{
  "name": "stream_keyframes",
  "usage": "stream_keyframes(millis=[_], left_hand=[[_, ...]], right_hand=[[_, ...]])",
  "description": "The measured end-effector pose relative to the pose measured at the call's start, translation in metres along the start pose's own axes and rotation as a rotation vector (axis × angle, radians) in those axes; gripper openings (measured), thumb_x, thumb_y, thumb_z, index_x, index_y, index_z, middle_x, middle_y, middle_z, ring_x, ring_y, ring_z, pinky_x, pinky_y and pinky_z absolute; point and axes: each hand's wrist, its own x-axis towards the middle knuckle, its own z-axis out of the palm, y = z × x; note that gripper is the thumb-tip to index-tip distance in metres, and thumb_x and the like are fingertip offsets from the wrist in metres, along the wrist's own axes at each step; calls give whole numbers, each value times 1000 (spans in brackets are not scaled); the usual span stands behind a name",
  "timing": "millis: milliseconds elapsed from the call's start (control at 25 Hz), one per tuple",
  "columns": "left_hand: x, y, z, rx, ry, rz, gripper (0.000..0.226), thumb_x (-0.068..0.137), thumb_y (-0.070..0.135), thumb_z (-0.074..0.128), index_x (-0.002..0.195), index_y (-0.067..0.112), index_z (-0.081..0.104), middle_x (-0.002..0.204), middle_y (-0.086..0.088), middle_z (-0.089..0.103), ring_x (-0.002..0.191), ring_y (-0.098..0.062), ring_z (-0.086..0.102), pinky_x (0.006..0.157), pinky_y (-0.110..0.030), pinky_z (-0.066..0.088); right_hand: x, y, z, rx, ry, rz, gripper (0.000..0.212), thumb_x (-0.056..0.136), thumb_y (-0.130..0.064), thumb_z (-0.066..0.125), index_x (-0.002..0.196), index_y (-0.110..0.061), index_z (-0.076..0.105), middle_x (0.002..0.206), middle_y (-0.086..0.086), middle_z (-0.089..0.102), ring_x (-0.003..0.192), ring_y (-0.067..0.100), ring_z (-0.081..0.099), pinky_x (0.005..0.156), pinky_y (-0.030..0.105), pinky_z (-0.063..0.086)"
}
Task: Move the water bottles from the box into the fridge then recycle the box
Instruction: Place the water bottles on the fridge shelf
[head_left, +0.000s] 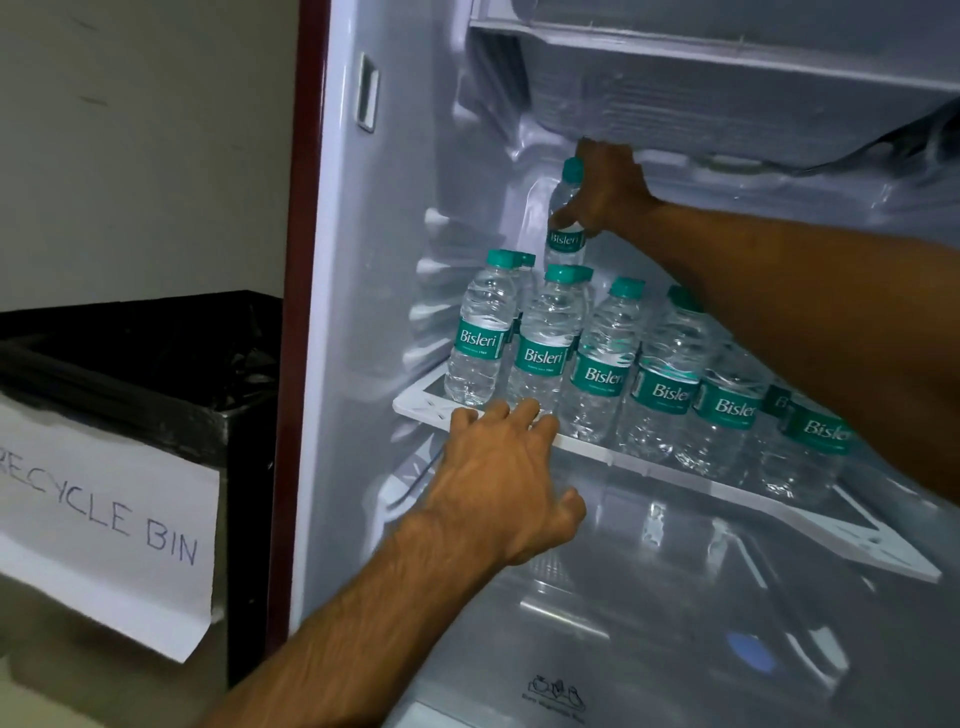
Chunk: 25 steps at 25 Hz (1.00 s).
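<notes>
The right hand (608, 192), in the upper centre of the frame, grips a small clear plastic water bottle with a teal cap and teal label (563, 243) round its shoulder, just under the cap. The bottle is upright, above and behind the others, at the back of the shelf. Whether its base is already down cannot be told, since the bottles in front hide it.

To finish the placing well, I would lower it straight down into the rear gap and let go only once it stands by itself. A tilt here could knock over the neighbours.

The left hand (504, 478), in the lower centre, holds nothing. Its straight, spread fingers rest on the front rim of the white-framed glass shelf (421, 402), close to the front row of matching bottles (543, 353). It is well placed to steady that row.

The bottles stand in a line running toward the right of the frame inside the open white-lined fridge (374, 312).

At the left of the frame is a black lined bin (156, 364) with a handwritten paper sign (104, 525). The box is not in view.
</notes>
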Motion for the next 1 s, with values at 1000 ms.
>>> stream_keyframes(millis=[1000], left_hand=[[-4, -8, 13, -90, 120, 53, 54, 85, 53, 46, 126, 19, 50, 122, 0, 53, 114, -20, 48, 111, -49, 29]], right_hand=[[56, 20, 82, -254, -707, 65, 39, 92, -9, 68, 127, 3, 56, 124, 23, 63, 104, 34, 62, 90, 44, 52]])
